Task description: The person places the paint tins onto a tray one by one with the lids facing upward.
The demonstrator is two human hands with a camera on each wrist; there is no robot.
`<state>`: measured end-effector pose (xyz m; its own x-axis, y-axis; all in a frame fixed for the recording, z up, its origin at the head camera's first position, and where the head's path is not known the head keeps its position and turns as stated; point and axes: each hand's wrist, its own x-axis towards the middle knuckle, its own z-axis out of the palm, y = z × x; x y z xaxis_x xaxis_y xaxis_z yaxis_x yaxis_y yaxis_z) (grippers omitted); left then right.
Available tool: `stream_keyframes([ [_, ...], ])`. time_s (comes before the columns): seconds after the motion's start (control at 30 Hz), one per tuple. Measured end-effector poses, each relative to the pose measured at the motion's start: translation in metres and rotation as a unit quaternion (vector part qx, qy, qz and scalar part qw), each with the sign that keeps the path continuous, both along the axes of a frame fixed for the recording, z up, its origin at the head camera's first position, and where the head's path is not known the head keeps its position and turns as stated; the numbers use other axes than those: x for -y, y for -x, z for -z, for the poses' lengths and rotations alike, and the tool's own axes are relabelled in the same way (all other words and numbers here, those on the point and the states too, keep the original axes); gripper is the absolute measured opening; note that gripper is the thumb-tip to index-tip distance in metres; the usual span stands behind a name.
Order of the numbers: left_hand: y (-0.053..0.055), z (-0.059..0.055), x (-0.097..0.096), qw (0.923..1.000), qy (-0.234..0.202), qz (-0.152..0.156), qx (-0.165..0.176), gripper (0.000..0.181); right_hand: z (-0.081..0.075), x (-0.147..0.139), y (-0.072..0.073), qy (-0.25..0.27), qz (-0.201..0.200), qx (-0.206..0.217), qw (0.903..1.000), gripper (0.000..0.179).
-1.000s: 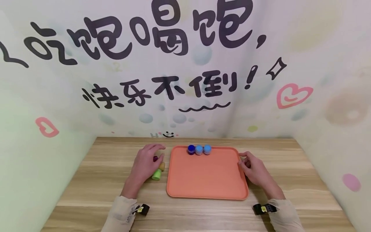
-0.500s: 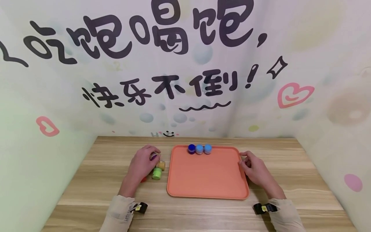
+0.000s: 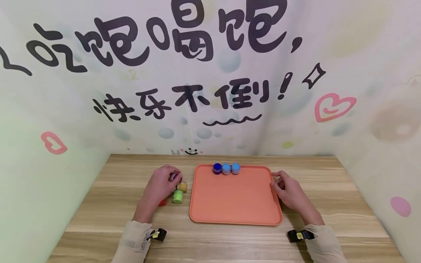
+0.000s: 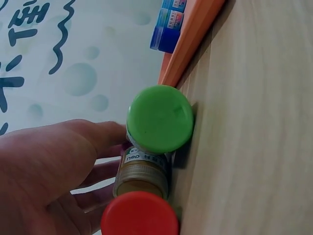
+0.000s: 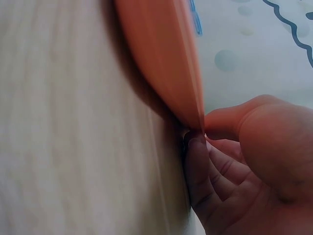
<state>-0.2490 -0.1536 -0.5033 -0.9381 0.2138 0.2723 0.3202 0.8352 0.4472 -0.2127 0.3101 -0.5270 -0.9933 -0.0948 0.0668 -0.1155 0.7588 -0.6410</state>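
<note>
My left hand curls its thumb and fingers round a small purple paint jar left of the orange tray. Most of that jar is hidden by the fingers. Close by are a lying tan jar, a green-lidded jar and a red-lidded jar. On the right, my right hand pinches the tray's right rim. In the right wrist view the thumb lies on the rim and a finger sits beneath it.
A dark blue jar and two light blue jars stand in a row along the tray's far edge. The wooden table meets a printed wall at the back.
My left hand has shifted slightly left, and more of the purple jar shows. The red lid has come into sight beside the wrist. My right hand stays at the tray rim.
</note>
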Motion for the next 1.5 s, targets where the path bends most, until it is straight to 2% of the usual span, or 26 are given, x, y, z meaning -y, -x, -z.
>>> stream_keyframes([
  [0.3,0.0030,0.0019,0.0003,0.9992,-0.038,0.011,-0.012,0.014,0.0024,-0.0002,0.0027,0.001,0.002,0.003,1.0000,0.036],
  [0.4,0.0027,0.0018,0.0019,0.9988,-0.046,0.009,0.010,0.022,0.0025,0.0001,0.0030,0.003,0.001,0.001,1.0000,0.036],
  [0.53,0.0019,0.0007,0.0039,0.9957,-0.071,0.007,0.058,0.038,0.0029,0.0000,0.0030,0.004,-0.001,-0.001,1.0000,0.036],
  [0.63,0.0018,0.0000,0.0042,0.9933,-0.088,0.004,0.074,0.040,0.0035,-0.0006,0.0030,0.003,-0.003,-0.004,1.0000,0.036],
  [0.9,0.0014,0.0007,0.0052,0.9972,-0.063,0.005,0.041,0.036,0.0053,-0.0020,0.0021,0.001,-0.003,-0.009,1.0000,0.035],
  [1.17,0.0022,0.0006,0.0055,0.9973,-0.056,0.014,0.045,0.043,0.0048,-0.0018,0.0021,0.003,0.000,-0.005,1.0000,0.035],
  [1.37,0.0024,-0.0012,0.0030,0.9978,-0.053,-0.009,0.039,0.050,0.0058,-0.0024,0.0020,0.001,-0.001,-0.009,1.0000,0.035],
  [1.5,0.0022,-0.0040,-0.0017,0.9975,-0.062,-0.020,0.027,0.047,0.0063,-0.0026,0.0019,0.003,-0.001,-0.010,0.9999,0.034],
])
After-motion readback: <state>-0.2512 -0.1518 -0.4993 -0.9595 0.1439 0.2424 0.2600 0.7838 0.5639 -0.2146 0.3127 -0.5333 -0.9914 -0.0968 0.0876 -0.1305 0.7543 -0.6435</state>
